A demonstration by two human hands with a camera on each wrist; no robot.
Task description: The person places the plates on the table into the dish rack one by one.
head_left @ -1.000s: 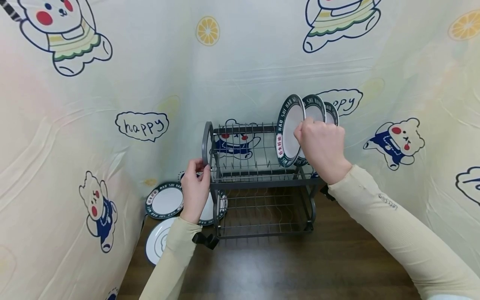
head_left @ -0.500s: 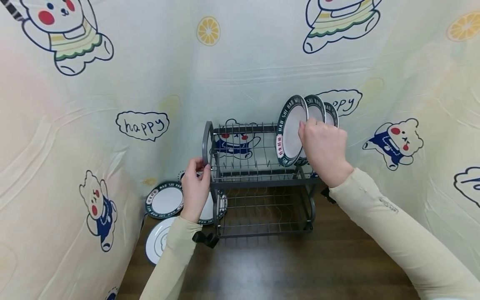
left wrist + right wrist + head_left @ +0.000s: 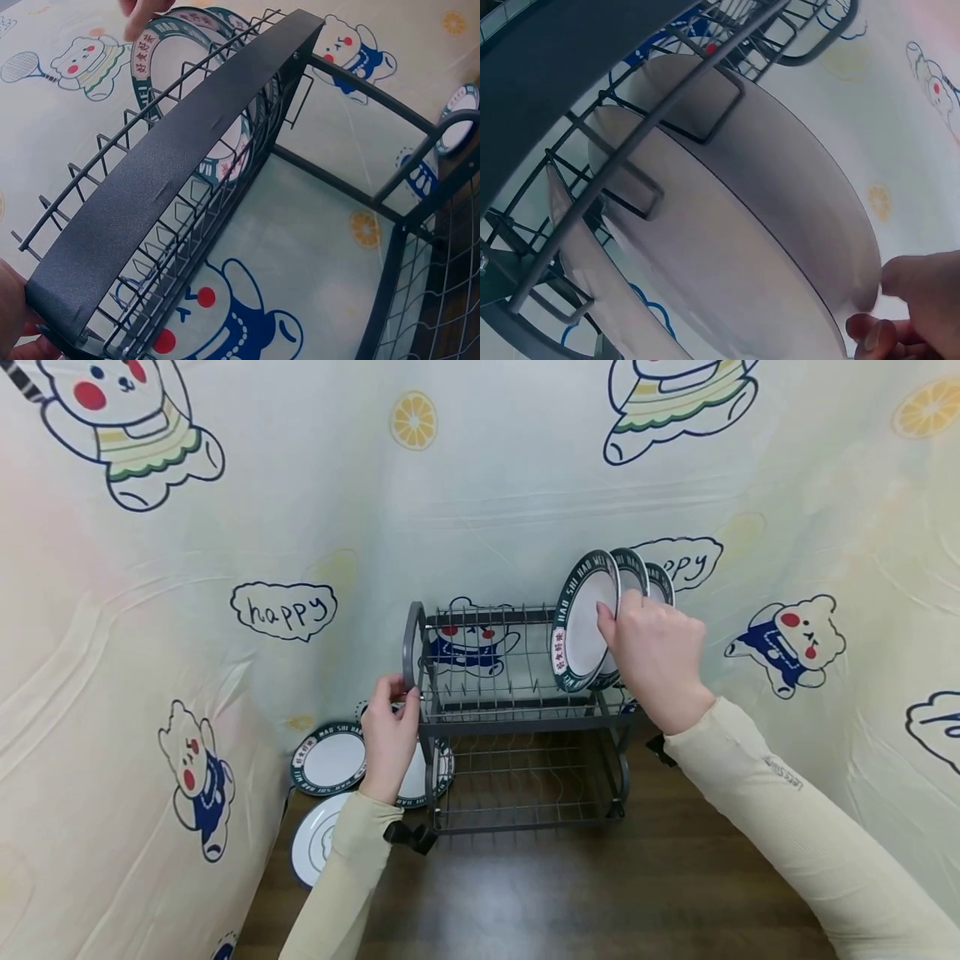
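Plate (image 3: pixel 583 631), leftmost of three, partly hides the other two (image 3: pixel 633 578) on rack top (image 3: pixel 525 724); your right hand (image 3: pixel 652 652) pinches its rim, your left hand (image 3: pixel 390 739), cut off in left wrist view, grips the frame (image 3: pixel 412 643).

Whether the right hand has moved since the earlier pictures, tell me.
Yes: the right hand has shifted slightly rightward, judged against the rack in the head view.

You can read "happy" on the cloth (image 3: pixel 283 612), "HAO SHI HAO WEI" plus red characters on the front plate (image 3: pixel 581 631); lettering on your right sleeve (image 3: pixel 783 814) is blurred.
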